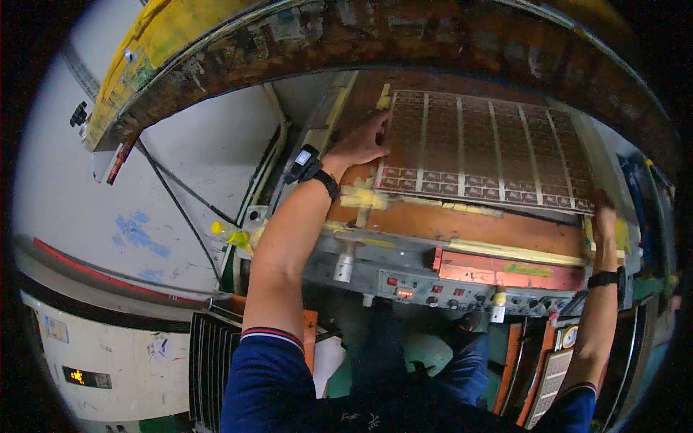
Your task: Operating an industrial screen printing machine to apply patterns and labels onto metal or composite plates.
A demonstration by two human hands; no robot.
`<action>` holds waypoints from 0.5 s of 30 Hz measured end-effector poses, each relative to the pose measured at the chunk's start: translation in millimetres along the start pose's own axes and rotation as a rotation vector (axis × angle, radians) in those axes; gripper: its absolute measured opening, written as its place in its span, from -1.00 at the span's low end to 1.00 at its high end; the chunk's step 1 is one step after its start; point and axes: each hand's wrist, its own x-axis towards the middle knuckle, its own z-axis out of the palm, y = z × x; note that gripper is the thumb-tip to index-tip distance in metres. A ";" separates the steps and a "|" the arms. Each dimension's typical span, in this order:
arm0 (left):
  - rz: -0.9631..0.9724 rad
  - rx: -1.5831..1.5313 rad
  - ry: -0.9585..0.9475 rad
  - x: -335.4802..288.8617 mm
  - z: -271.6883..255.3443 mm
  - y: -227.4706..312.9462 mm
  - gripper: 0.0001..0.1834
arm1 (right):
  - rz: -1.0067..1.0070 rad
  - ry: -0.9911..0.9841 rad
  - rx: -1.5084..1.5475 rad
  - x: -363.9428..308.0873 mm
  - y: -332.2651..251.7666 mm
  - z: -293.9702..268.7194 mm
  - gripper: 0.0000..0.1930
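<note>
A large flat brown circuit board panel point(473, 144), marked with a fine grid and pale stripes, lies across the bed of the machine. My left hand point(363, 143) is closed on its left edge, with the fingertips partly hidden at that edge. At the near right corner, my right hand point(603, 215) grips the panel; its fingers are partly blurred and hidden. The panel's near edge seems slightly raised over the copper-coloured bed point(469, 225), which has strips of yellow tape point(363, 198) on it.
A paint-stained frame point(404, 40) arches over the far side. Below the bed's front edge runs a control panel point(440, 292) with knobs and red switches, beside a red bar point(509, 270). More patterned boards point(550, 382) stand in a rack at lower right. A yellow-capped bottle point(229, 232) is at left.
</note>
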 end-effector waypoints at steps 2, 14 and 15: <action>-0.053 -0.001 0.008 4.0 2.7 3.1 -0.07 | 0.060 0.023 0.079 -1.9 -3.8 -4.7 -0.65; 0.047 0.016 0.013 17.1 11.5 -9.1 -0.12 | -0.178 -0.103 -0.413 33.9 47.6 -54.6 -0.59; 0.012 0.038 0.022 6.9 4.1 -18.3 -0.12 | -0.023 -0.101 -0.210 20.4 25.2 -13.9 -0.59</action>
